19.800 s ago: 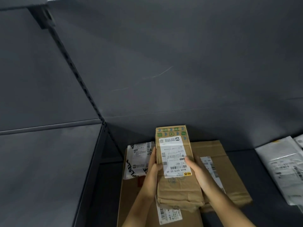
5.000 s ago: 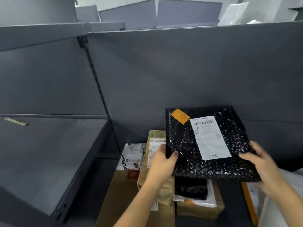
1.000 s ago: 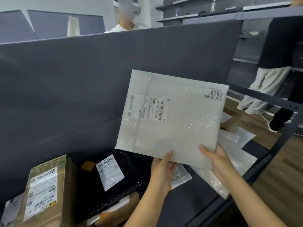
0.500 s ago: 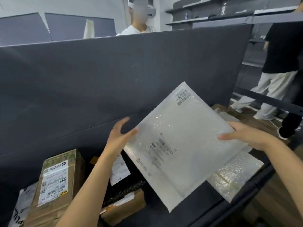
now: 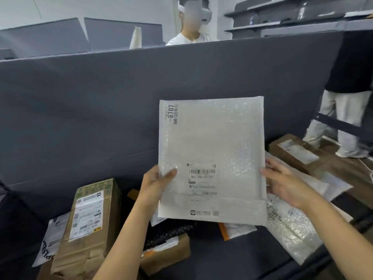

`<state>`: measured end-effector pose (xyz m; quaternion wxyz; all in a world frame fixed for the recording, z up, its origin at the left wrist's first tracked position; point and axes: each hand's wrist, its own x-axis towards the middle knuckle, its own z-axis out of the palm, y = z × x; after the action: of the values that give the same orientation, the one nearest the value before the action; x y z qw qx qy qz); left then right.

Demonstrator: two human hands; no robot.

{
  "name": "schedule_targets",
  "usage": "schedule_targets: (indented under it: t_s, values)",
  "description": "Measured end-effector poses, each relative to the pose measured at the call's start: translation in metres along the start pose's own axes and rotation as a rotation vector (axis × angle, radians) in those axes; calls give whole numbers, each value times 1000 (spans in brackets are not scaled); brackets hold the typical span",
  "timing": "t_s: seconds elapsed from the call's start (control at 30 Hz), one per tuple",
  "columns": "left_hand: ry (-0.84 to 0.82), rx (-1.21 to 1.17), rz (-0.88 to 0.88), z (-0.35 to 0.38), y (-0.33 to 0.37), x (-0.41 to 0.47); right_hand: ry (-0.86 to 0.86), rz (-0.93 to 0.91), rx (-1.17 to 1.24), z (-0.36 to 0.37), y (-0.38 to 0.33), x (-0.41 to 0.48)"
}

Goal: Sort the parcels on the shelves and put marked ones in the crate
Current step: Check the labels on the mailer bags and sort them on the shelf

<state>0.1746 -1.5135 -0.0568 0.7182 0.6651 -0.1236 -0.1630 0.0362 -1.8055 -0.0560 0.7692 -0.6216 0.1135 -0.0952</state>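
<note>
I hold a white bubble mailer point(image 5: 212, 150) upright above the shelf, its barcode label facing me and "8707" printed at the top left. My left hand point(image 5: 156, 183) grips its left edge, thumb on the front. My right hand point(image 5: 284, 184) holds its right edge, fingers behind. Below lie a tall cardboard parcel point(image 5: 90, 223) with a white label, a black bubble mailer point(image 5: 169, 231), and a clear bubble mailer point(image 5: 290, 227) on the right. No crate is in view.
A dark grey back panel point(image 5: 101, 110) rises behind the shelf point(image 5: 232, 257). A brown box point(image 5: 292, 152) lies at the far right. One person stands behind the panel, another by the right aisle. A white poly bag point(image 5: 52, 241) sits at the left.
The white mailer was tilted diagonally half a second ago; now it stands upright with the label readable. My left hand slid down to its lower left edge.
</note>
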Motion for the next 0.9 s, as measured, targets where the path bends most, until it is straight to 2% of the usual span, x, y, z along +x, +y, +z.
schedule_targets:
  t_s: [0.17,0.3,0.37,0.47,0.53,0.63,0.77,0.9]
  values:
    - [114,22,-92,-12,-24,-13,67,68,9,34,38,11]
    - [199,144,-206,-30,-39,-25,7,173,-55,43,55,21]
    - [259,267,-244,-36,-44,-27,-53,218,-116,52,60,27]
    - [345,595,-308,-40,-50,-30,-103,268,-181,72,70,37]
    - [331,804,-366,-35,-51,-34,-61,284,-205,82,76,40]
    - [313,958,-428,-44,-52,-39,-98,317,-254,109,82,49]
    - [183,905,-465,-57,-57,-38,-151,364,-327,133,92,56]
    - [174,935,-449,-66,-66,-38,-141,427,-313,142,106,54]
